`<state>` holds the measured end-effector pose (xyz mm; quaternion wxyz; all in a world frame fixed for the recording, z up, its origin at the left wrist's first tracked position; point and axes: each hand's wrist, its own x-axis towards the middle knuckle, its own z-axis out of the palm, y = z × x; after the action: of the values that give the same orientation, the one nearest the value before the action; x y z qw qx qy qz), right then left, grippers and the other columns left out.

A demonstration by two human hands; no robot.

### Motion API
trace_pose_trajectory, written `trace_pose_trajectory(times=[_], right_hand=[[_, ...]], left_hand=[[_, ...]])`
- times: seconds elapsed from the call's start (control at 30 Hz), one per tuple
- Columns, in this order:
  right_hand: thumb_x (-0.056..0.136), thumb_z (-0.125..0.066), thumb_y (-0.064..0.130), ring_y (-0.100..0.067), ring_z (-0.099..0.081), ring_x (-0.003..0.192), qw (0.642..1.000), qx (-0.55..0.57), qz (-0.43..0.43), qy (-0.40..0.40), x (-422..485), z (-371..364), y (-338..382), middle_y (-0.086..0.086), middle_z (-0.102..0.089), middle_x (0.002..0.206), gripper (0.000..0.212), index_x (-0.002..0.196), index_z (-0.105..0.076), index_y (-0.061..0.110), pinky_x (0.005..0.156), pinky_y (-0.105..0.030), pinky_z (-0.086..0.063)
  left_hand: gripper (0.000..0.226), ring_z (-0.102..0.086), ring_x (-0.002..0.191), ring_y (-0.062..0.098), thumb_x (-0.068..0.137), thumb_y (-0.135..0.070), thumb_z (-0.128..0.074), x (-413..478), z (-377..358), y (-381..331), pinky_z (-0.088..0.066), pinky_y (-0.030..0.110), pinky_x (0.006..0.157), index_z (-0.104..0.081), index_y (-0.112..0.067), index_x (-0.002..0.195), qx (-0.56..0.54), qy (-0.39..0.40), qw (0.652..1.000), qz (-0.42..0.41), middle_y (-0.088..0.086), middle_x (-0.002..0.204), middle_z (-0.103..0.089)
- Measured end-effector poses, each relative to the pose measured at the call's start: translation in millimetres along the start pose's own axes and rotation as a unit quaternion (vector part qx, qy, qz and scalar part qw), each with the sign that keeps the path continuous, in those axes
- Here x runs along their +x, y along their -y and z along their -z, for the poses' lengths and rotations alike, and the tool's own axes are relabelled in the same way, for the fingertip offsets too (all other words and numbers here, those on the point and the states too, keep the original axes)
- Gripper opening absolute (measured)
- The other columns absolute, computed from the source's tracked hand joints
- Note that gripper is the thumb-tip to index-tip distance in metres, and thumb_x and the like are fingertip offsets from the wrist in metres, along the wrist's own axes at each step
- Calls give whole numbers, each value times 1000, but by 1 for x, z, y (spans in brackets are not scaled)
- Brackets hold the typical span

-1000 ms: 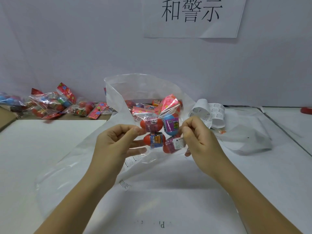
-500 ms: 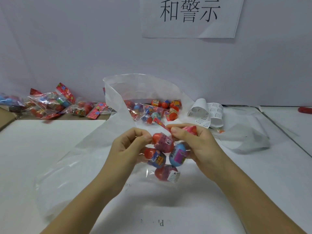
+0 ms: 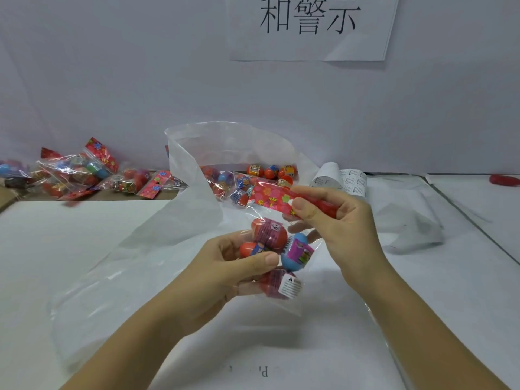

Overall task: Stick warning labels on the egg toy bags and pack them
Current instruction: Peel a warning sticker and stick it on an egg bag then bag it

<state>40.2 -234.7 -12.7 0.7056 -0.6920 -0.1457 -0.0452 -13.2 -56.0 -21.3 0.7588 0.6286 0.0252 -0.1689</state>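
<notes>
Item one, egg toy bag (image 3: 277, 254): I logged it at centre frame, held above the table and just below the mouth of the large clear packing bag (image 3: 197, 209). Left hand (image 3: 225, 266): fingers and thumb curled round the eggs through the film. Right hand (image 3: 337, 220): thumb and fingers pinching the red flowered header card (image 3: 277, 197). Change noted: a second ago both hands were pinching low on the bag, the right one at the white warning label (image 3: 291, 287); since then the right had shifted up to the header and the bag had swung header-up, the label sitting on the lowest egg. I judged the sticking done for this bag and packing due next. Item two, more egg bags (image 3: 247, 181) lay inside the packing bag, centre frame behind the hands. Item three, a heap of egg toy bags (image 3: 73, 175), left of frame against the wall. Item four, label strip (image 3: 342, 180), curled, right of centre. Surface: white table (image 3: 70, 235). Room: pale wall with a printed paper sheet (image 3: 309, 23) at top centre; a small red object (image 3: 503, 180) at the right edge, unidentified
</notes>
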Motion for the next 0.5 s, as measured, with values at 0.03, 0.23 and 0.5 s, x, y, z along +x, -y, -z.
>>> trace_pose_trajectory(times=[0.03, 0.23, 0.5], right_hand=[[71, -67, 38, -13, -72, 68, 1000, 1, 2, -2, 0, 0, -1, 12, -75, 83, 27, 98, -67, 36, 52, -21, -55], [51, -75, 71, -19, -72, 82, 981, 115, -147, 54, 0, -4, -5, 0, -71, 108, 79, 117, -58, 31, 57, -32, -57], [69, -69, 36, -18, -69, 73, 983, 114, -127, 67, -4, -11, -10, -4, -73, 86, 33, 95, -72, 16, 54, -34, -55]], left_hand=[[60, -73, 97, 26, 62, -22, -78, -1, 0, 0, -61, 30, 71, -65, -12, 120, 1, 2, 1000, -2, 10, 107, -74], [56, -72, 99, 26, 66, -33, -79, -3, 3, 0, -60, 30, 78, -67, -15, 118, -19, -17, 998, -50, 11, 110, -73], [35, -73, 93, 26, 66, -31, -81, -2, 2, -4, -59, 28, 70, -78, -14, 96, -71, -75, 989, -103, 15, 103, -74]])
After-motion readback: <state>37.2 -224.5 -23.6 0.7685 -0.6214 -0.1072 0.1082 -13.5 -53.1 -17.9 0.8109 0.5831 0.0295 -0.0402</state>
